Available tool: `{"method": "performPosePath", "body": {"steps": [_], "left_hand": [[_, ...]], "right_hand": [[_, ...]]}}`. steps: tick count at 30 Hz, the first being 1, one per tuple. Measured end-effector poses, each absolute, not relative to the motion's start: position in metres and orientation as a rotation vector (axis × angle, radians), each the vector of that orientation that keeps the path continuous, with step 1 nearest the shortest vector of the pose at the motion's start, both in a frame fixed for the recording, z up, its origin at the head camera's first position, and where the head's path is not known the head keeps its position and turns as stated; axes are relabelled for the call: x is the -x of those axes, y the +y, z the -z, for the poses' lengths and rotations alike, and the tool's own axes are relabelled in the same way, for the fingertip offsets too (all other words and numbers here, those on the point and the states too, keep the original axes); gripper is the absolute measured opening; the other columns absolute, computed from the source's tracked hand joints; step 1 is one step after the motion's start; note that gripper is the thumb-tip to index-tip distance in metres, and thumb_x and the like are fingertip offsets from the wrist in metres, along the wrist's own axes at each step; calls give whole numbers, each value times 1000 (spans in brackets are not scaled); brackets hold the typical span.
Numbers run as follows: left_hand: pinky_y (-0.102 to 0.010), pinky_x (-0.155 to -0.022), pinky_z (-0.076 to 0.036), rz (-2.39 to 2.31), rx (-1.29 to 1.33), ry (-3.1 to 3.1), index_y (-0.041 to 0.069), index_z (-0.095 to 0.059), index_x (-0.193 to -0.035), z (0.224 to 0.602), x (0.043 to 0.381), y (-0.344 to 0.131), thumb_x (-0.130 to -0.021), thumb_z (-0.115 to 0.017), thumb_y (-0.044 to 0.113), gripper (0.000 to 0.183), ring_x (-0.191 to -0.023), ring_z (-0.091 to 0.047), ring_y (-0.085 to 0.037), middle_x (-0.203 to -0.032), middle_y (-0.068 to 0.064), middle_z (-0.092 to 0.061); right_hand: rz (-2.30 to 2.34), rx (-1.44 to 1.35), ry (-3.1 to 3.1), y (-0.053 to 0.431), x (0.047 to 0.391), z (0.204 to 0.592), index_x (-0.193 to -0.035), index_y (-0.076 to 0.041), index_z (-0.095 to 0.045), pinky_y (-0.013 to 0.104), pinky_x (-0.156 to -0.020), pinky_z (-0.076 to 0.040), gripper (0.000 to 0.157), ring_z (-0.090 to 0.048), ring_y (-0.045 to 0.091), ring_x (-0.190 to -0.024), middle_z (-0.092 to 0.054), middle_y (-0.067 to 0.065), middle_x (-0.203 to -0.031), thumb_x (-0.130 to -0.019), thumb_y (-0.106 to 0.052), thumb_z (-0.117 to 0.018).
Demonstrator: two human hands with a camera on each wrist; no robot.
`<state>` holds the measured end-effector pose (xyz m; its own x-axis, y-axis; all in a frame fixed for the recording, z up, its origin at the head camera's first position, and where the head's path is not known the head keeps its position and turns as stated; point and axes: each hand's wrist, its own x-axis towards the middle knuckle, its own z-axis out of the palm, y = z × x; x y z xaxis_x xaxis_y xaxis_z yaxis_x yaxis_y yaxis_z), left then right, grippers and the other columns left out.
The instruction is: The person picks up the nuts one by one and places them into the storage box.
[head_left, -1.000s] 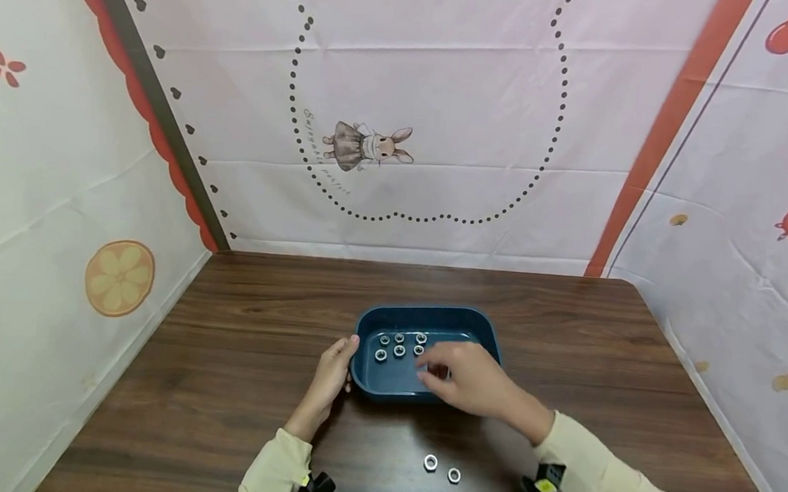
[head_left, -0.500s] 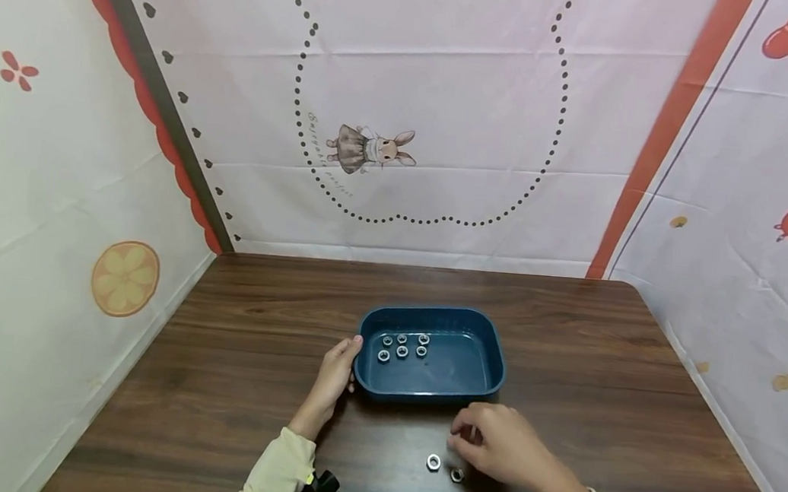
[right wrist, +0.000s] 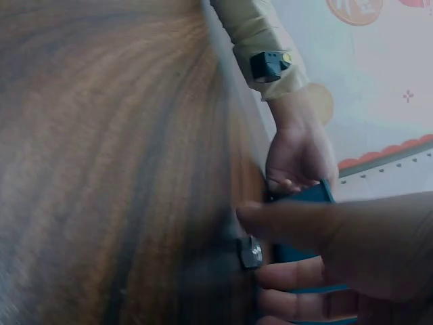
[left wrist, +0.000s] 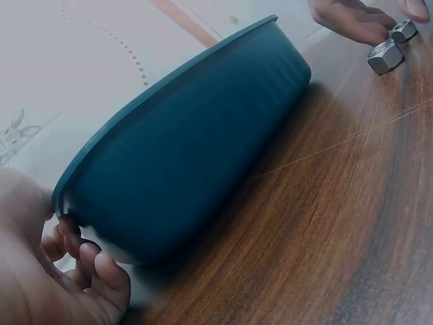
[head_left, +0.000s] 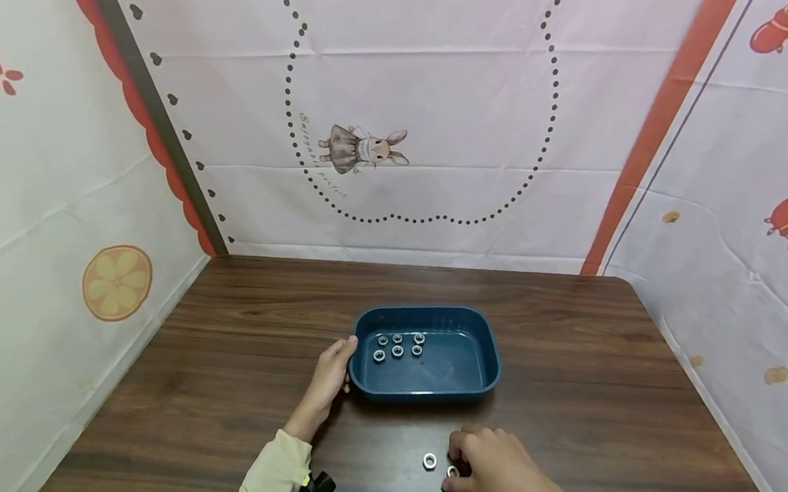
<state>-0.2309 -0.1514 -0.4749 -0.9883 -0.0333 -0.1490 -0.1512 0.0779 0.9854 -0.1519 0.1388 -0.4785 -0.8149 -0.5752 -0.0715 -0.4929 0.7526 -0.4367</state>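
Observation:
My left hand (head_left: 327,378) grips the left end of a dark blue tray (head_left: 425,394), thumb at the rim and fingers curled below it in the left wrist view. Several hex nuts (head_left: 397,351) lie in the tray's left half. On the table in front of it are two more nuts. My right hand (head_left: 498,470) has thumb and index finger curled round the right-hand nut (head_left: 453,472), low at the tabletop. How firmly they touch it is hard to see. The other nut (head_left: 429,461) lies just to the left, apart from the hand.
The dark wood table (head_left: 251,419) ends at a patterned cloth backdrop (head_left: 419,88), with cloth walls to the left and right. A black wrist camera (head_left: 322,486) sits at my left cuff. The tray's wall (left wrist: 189,135) rises beside my left hand.
My right hand has moved out of the tray, back toward me and down to the right-hand nut on the table. My left hand and the tray stay in place.

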Motion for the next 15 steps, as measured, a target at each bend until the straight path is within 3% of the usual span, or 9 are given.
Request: {"method": "performPosePath", "body": {"steps": [10, 15], "left_hand": [[-26, -54, -42, -2057, 198, 2248, -8, -50, -92, 476, 232, -150, -111, -43, 29, 43, -62, -44, -18, -66, -3, -44], [-27, -53, -42, -2057, 218, 2260, -6, -51, -91, 496, 242, -153, -111, -43, 34, 45, -62, -43, -19, -66, -3, -43]], "right_hand": [[609, 892, 2754, 138, 153, 481, -72, -25, -56, 23, -49, -33, 31, -38, 1, -55, -43, -16, -68, -81, -35, -85], [674, 892, 2787, 139, 155, 477, -70, -26, -56, 23, -48, -34, 29, -39, 0, -54, -43, -18, -63, -81, -33, -82]]}}
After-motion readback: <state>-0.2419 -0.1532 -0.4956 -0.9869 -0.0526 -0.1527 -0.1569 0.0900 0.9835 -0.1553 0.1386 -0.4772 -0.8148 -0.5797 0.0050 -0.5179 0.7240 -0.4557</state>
